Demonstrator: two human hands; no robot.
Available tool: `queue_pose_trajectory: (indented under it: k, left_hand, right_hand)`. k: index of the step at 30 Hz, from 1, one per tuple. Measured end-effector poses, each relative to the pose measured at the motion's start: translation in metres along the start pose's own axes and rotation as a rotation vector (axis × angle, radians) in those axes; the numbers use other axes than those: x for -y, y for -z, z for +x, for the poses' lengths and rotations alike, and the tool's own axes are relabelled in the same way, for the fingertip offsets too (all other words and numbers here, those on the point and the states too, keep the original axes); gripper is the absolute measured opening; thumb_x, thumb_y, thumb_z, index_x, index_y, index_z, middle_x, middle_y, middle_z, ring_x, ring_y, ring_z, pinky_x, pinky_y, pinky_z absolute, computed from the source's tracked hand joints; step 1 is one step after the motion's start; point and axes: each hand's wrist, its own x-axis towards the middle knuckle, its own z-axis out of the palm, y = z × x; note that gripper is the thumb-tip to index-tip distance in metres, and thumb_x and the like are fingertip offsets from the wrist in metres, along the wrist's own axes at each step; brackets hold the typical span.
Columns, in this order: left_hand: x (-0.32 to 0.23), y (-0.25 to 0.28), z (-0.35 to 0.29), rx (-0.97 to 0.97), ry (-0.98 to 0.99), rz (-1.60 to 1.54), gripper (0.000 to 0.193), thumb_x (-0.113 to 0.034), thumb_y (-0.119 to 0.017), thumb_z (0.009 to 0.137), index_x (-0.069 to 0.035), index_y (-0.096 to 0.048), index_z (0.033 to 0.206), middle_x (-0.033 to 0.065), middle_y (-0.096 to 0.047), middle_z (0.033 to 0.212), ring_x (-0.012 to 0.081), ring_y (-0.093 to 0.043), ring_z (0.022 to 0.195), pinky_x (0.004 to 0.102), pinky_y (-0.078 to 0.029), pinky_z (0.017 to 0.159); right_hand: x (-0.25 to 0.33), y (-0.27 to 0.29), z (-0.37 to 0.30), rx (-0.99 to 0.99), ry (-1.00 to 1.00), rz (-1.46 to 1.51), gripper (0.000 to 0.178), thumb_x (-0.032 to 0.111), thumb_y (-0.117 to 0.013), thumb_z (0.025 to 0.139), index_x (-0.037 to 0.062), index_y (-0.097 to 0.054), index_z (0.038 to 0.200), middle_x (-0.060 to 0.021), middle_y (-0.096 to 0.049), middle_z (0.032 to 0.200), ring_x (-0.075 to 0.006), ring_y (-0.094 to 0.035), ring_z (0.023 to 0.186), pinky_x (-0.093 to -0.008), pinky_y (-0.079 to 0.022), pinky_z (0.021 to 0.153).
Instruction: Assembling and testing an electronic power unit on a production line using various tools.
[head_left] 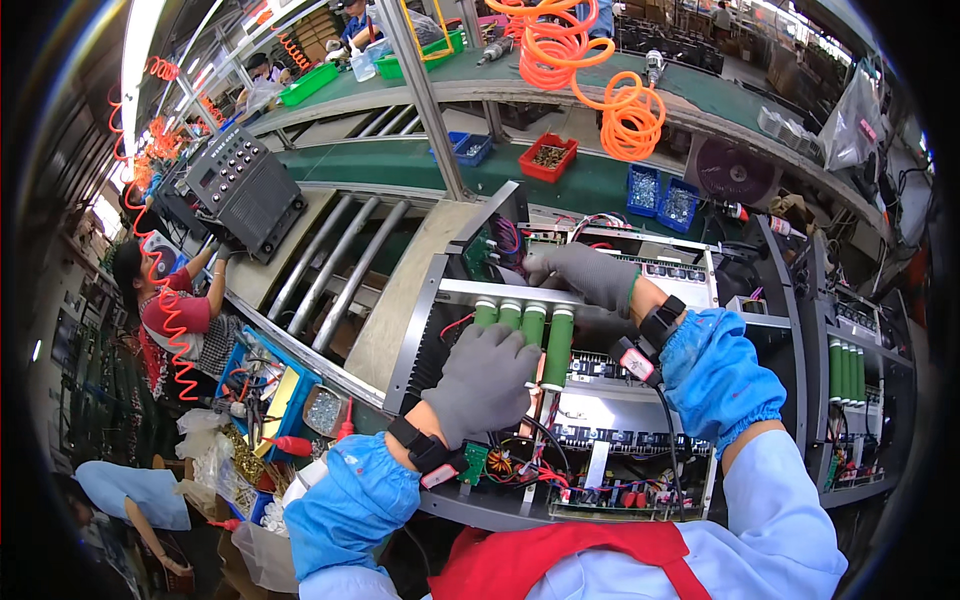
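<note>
An opened machine with a dark metal casing [428,300] stands before me, its circuit boards, wires and a row of green cylinders [557,350] exposed. My left hand [482,385], in a grey glove, lies over the near part of the cylinders with its fingers curled down. Its fingertips are hidden. My right hand [590,275], gloved too, reaches across the metal crossbar [510,293] to the casing's far end panel. There its fingers are pinched together beside coloured wires and a small green board [480,256]; what they hold is too small to make out.
A second opened machine [850,370] stands at the right. Metal rollers [345,270] lie left, with a finished machine [240,190] beyond. Small red [547,158] and blue bins [677,205] sit at the back. Orange coiled hoses [630,120] hang overhead. A blue tool bin [290,395] and co-workers are left.
</note>
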Motion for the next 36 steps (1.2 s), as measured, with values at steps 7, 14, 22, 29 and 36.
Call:
queue_pose_trajectory:
  k: [7, 14, 22, 29, 36]
  left_hand:
    - [0.005, 0.022, -0.005, 0.159, 0.13, 0.038, 0.055, -0.031, -0.077, 0.065, -0.009, -0.058, 0.112, 0.0093, -0.061, 0.113, 0.0298, -0.057, 0.113, 0.0439, -0.045, 0.089]
    - [0.005, 0.017, -0.001, 0.255, 0.049, 0.197, 0.049, -0.03, -0.078, 0.068, -0.01, -0.059, 0.108, 0.0077, -0.059, 0.103, 0.0276, -0.058, 0.103, 0.0423, -0.044, 0.087]
    - [0.011, 0.017, -0.006, 0.287, -0.066, 0.331, 0.031, -0.027, -0.067, 0.08, -0.011, -0.06, 0.106, 0.0058, -0.062, 0.093, 0.0257, -0.062, 0.092, 0.0404, -0.046, 0.077]
    - [0.011, 0.023, -0.006, 0.268, -0.043, 0.267, 0.034, -0.028, -0.07, 0.079, -0.013, -0.061, 0.108, 0.0054, -0.062, 0.092, 0.0266, -0.061, 0.092, 0.0404, -0.046, 0.077]
    - [0.016, 0.021, -0.01, 0.218, -0.023, 0.216, 0.041, -0.03, -0.075, 0.074, -0.014, -0.06, 0.108, 0.005, -0.062, 0.093, 0.0263, -0.061, 0.093, 0.0395, -0.046, 0.077]
  right_hand:
    - [-0.013, 0.011, 0.019, -0.064, 0.199, -0.325, 0.031, 0.03, -0.059, 0.091, 0.0012, -0.069, 0.096, -0.0096, -0.068, 0.087, -0.0182, -0.061, 0.078, -0.0333, -0.047, 0.073]
    - [-0.018, 0.015, 0.026, -0.027, 0.246, -0.361, 0.03, 0.028, -0.057, 0.092, 0.0001, -0.068, 0.098, -0.0131, -0.068, 0.089, -0.0217, -0.065, 0.081, -0.035, -0.048, 0.074]
    - [-0.023, 0.017, 0.031, 0.014, 0.353, -0.461, 0.03, 0.024, -0.064, 0.085, 0.0014, -0.067, 0.104, -0.0138, -0.069, 0.094, -0.0218, -0.066, 0.086, -0.0334, -0.051, 0.078]
    - [-0.005, -0.007, 0.01, 0.226, 0.25, -0.834, 0.057, 0.024, -0.071, 0.076, 0.0029, -0.059, 0.129, -0.0141, -0.066, 0.114, -0.0239, -0.062, 0.104, -0.0373, -0.047, 0.092]
    - [0.003, -0.018, 0.011, 0.083, 0.466, -1.095, 0.044, 0.028, -0.07, 0.077, 0.0045, -0.064, 0.114, -0.019, -0.069, 0.104, -0.0343, -0.066, 0.099, -0.0423, -0.051, 0.085]
